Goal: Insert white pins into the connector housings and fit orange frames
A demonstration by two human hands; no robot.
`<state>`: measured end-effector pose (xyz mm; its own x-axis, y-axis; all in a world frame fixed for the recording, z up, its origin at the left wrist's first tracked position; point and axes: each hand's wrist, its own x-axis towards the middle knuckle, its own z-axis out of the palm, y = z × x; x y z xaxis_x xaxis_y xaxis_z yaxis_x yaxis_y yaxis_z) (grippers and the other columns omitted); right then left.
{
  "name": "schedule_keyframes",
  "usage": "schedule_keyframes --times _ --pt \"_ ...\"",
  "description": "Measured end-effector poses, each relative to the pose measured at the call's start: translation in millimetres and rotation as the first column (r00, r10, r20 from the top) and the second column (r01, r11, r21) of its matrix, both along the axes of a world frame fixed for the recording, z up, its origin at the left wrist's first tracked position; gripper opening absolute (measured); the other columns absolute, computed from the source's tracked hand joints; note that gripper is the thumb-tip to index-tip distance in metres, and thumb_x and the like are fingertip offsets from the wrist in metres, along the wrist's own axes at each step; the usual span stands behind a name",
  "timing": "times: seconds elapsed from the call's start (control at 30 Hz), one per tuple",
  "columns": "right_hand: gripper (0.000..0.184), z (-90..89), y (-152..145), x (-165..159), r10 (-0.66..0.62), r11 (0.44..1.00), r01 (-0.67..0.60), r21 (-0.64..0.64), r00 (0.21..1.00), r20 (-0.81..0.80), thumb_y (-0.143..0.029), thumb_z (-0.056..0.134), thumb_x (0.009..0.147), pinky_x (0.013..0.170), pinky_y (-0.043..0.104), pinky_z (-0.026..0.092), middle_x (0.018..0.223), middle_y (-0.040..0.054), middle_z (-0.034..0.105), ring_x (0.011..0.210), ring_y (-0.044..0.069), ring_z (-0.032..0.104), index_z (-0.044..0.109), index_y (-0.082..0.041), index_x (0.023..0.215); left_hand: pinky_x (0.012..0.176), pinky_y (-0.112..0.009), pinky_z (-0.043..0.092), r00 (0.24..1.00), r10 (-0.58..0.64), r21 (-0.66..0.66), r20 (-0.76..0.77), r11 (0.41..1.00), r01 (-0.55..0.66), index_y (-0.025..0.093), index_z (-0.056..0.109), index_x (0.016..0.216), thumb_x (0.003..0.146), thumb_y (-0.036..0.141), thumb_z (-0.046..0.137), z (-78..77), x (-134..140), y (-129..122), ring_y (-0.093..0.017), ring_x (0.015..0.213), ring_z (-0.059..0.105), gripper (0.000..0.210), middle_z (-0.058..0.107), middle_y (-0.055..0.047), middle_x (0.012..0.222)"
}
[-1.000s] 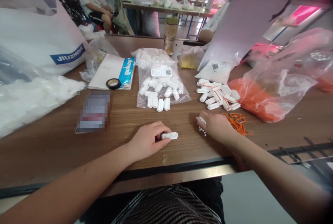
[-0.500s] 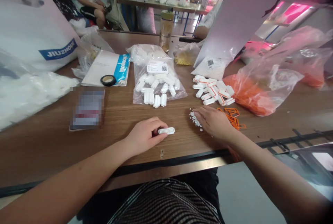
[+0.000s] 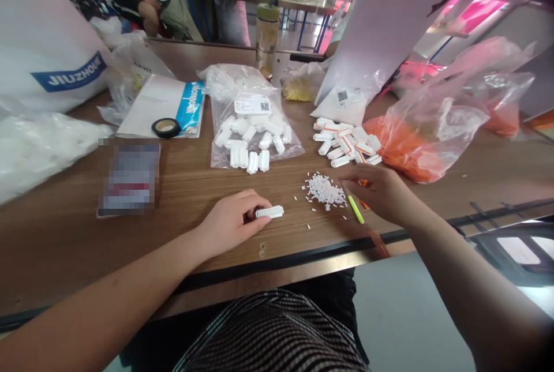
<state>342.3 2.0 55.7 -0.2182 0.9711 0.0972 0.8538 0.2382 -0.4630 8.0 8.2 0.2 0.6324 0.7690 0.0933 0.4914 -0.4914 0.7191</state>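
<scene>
My left hand (image 3: 236, 217) is closed around a white multi-hole connector housing (image 3: 269, 211), whose rows of small holes face me. My right hand (image 3: 383, 192) is at the right of a heap of tiny white plugs (image 3: 325, 188), palm down, fingers and thumb drawn together. Between its fingertips lies the thin upper end of a slim tool with a yellow-green handle (image 3: 356, 209); the handle points toward me. Orange plastic frames (image 3: 364, 205) lie partly hidden beneath this hand. Behind the heap is a pile of white housings with orange strips (image 3: 346, 142).
A clear bag (image 3: 255, 83) carries white housings. Orange parts fill another bag (image 3: 415, 147) at right. At left are a blurred-out phone (image 3: 130, 179), black tape (image 3: 166, 127) on a booklet (image 3: 147, 101), and a white bag (image 3: 43, 130). A bottle (image 3: 267, 37) stands behind.
My right hand has moved right and off the heap of plugs, uncovering it and the yellow-green tool. My left hand keeps the housing; the view has shifted slightly.
</scene>
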Motion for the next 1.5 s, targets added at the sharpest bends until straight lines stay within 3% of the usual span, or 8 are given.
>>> schedule_keyframes --times 0.1,0.17,0.3,0.47,0.83,1.1,1.33,1.5 --pt "0.020 -8.8 -11.6 13.2 -0.080 0.986 0.098 -0.134 0.988 0.129 -0.038 0.060 0.085 0.061 0.028 0.046 0.073 0.0002 0.071 0.065 0.015 0.063 0.073 -0.024 0.079 0.067 -0.028 0.044 1.000 -0.002 0.007 0.003 1.000 0.002 0.025 0.067 0.105 0.090 0.026 0.062 0.0 -0.4 0.1 -0.012 0.069 0.054 0.016 0.063 0.000 0.089" --pt "0.019 -15.4 -18.0 21.4 -0.082 0.968 0.130 -0.215 0.972 0.222 -0.035 0.060 0.082 0.056 0.027 0.042 0.067 -0.0013 0.069 0.060 0.014 0.061 0.070 -0.024 0.071 0.067 -0.028 0.044 1.000 -0.004 0.013 0.001 1.000 0.004 0.025 0.067 0.105 0.090 0.027 0.062 0.0 -0.3 0.2 -0.012 0.070 0.054 0.016 0.063 0.000 0.090" --pt "0.017 -22.0 -24.3 31.2 -0.135 0.966 0.204 -0.160 0.924 0.358 -0.033 0.058 0.079 0.056 0.028 0.039 0.071 0.0002 0.070 0.062 0.016 0.061 0.071 -0.024 0.073 0.068 -0.029 0.045 1.000 -0.003 0.016 -0.005 1.000 0.003 0.025 0.067 0.106 0.090 0.026 0.062 -0.2 0.2 0.3 -0.013 0.070 0.054 0.016 0.063 0.000 0.090" --pt "0.020 -21.7 -22.1 27.3 -0.127 0.966 0.168 -0.194 0.970 0.207 -0.038 0.059 0.083 0.063 0.028 0.044 0.077 -0.0007 0.074 0.069 0.016 0.064 0.075 -0.026 0.080 0.068 -0.029 0.044 1.000 -0.001 0.006 -0.019 1.000 0.001 0.025 0.067 0.105 0.090 0.026 0.062 0.8 0.1 -0.1 -0.013 0.071 0.054 0.016 0.062 0.000 0.088" --pt "0.019 -24.9 -18.0 20.6 -0.163 0.956 0.227 -0.189 0.939 0.302 -0.036 0.061 0.079 0.052 0.028 0.041 0.062 -0.0008 0.070 0.056 0.015 0.061 0.071 -0.024 0.067 0.068 -0.029 0.045 1.000 -0.008 0.014 -0.013 1.000 0.009 0.025 0.067 0.106 0.090 0.026 0.063 1.8 -1.2 -1.0 -0.013 0.071 0.055 0.017 0.063 -0.001 0.090" --pt "0.023 -23.9 -16.3 25.0 -0.160 0.941 0.231 -0.249 0.948 0.276 -0.042 0.060 0.082 0.055 0.028 0.042 0.065 -0.0013 0.072 0.059 0.016 0.062 0.075 -0.026 0.075 0.068 -0.029 0.045 1.000 -0.009 0.011 -0.009 1.000 0.009 0.025 0.067 0.106 0.089 0.025 0.063 1.5 -1.2 -0.4 -0.013 0.071 0.055 0.018 0.062 0.000 0.090" --pt "0.026 -34.4 -23.4 28.6 -0.186 0.958 0.242 -0.154 0.932 0.311 -0.044 0.059 0.083 0.058 0.030 0.043 0.072 0.0013 0.074 0.065 0.020 0.066 0.077 -0.026 0.080 0.066 -0.028 0.045 1.000 0.028 -0.009 0.007 1.000 -0.027 0.023 0.067 0.105 0.088 0.025 0.065 4.7 -1.3 -3.5 -0.012 0.069 0.054 0.017 0.061 0.000 0.088" --pt "0.030 -35.5 -31.3 19.8 -0.249 0.947 0.309 -0.087 0.878 0.409 -0.049 0.054 0.084 0.058 0.032 0.042 0.082 0.0031 0.075 0.072 0.024 0.068 0.077 -0.029 0.086 0.065 -0.027 0.046 0.998 0.063 -0.033 0.002 0.997 -0.063 0.022 0.067 0.103 0.085 0.023 0.066 7.9 -1.1 -4.9 -0.012 0.069 0.054 0.017 0.060 -0.001 0.088"
